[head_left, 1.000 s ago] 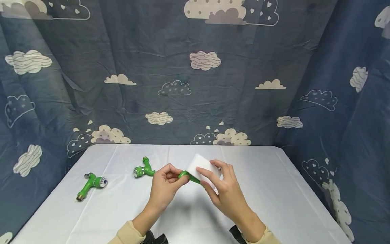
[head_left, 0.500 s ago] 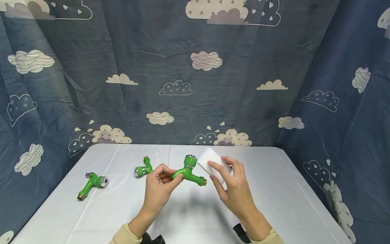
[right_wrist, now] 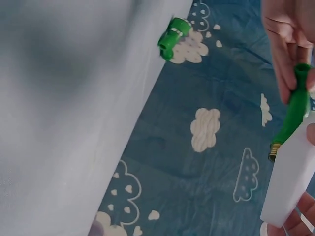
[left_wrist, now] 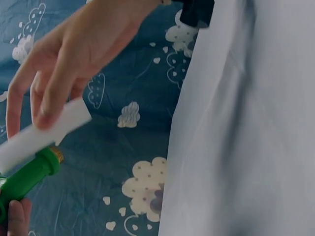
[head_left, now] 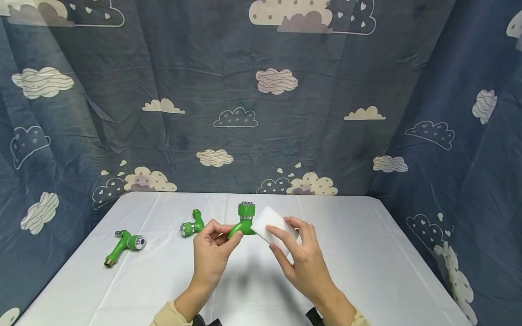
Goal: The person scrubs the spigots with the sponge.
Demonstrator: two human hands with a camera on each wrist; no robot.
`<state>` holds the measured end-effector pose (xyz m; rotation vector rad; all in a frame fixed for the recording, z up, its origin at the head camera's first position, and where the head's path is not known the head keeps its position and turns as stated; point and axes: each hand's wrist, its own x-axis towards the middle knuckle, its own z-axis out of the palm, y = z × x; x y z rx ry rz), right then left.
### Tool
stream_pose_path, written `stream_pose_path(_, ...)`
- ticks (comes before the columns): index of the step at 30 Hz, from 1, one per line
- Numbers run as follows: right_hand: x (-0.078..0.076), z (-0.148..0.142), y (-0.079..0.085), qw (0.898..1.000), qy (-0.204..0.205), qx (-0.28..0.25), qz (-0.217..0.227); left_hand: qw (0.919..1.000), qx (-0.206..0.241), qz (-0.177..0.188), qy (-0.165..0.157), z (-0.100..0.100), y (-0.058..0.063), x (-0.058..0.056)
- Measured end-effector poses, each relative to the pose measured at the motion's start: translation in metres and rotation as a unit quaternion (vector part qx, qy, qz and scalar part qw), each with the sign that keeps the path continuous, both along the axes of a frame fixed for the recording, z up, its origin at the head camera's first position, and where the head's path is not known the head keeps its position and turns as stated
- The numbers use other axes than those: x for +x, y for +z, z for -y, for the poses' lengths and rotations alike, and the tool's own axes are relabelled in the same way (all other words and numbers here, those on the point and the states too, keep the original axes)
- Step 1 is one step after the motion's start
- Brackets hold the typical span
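Tap point(head_left: 245, 222): spout end in left grip point(head_left: 212, 251), body extending right.
Left grip: pinching tap.
Right grip point(head_left: 299, 253): holding white sponge point(head_left: 268, 218) just beside tap.

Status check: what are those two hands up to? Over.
Left hand pinching green tap by its spout. Right hand gripping white block, close by the tap. Two other taps on table; nothing visibly blocking.
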<state>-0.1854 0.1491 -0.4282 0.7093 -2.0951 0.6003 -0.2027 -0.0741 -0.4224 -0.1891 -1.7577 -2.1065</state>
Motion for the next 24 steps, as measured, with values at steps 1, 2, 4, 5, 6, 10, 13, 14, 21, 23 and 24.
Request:
stream_pose_path(1,0.0,0.0,-0.001,1.0,-0.001,0.001,-0.005,1.0,0.001,-0.002,-0.001,-0.001,0.0,0.001)
stream_pose_path(2,0.0,0.0,-0.002,1.0,-0.003,0.002,-0.006,1.0,0.001,-0.005,-0.001,-0.002,0.0,0.002)
stream_pose_path(4,-0.002,-0.001,-0.003,1.0,-0.007,0.002,-0.014,0.9999,0.002,-0.012,0.0,-0.003,0.001,0.004)
stream_pose_path(5,-0.003,-0.002,-0.003,1.0,-0.009,0.002,-0.018,0.9999,0.005,-0.015,0.0,-0.003,0.001,0.004)
stream_pose_path(6,-0.004,-0.002,-0.003,1.0,-0.011,0.001,-0.019,0.9998,0.005,-0.019,0.001,-0.003,0.001,0.005)
stream_pose_path(10,-0.007,-0.007,-0.003,1.0,-0.022,0.0,-0.017,0.9995,0.008,-0.031,0.003,-0.002,0.003,0.006)
stream_pose_path(13,-0.01,-0.01,-0.003,0.999,-0.034,0.0,-0.015,0.9993,0.008,-0.037,0.004,-0.001,0.003,0.006)
stream_pose_path(14,-0.011,-0.011,-0.003,0.999,-0.038,-0.001,-0.015,0.9992,0.007,-0.039,0.005,0.0,0.003,0.005)
stream_pose_path(21,-0.018,-0.021,-0.002,0.998,-0.057,-0.027,0.007,0.9984,0.007,-0.055,0.013,0.006,0.005,0.003)
stream_pose_path(23,-0.018,-0.022,-0.001,0.997,-0.052,-0.049,0.032,0.9986,0.016,-0.049,0.014,0.007,0.006,0.002)
stream_pose_path(24,-0.017,-0.022,0.0,0.996,-0.047,-0.063,0.048,0.9987,0.021,-0.044,0.014,0.007,0.006,0.002)
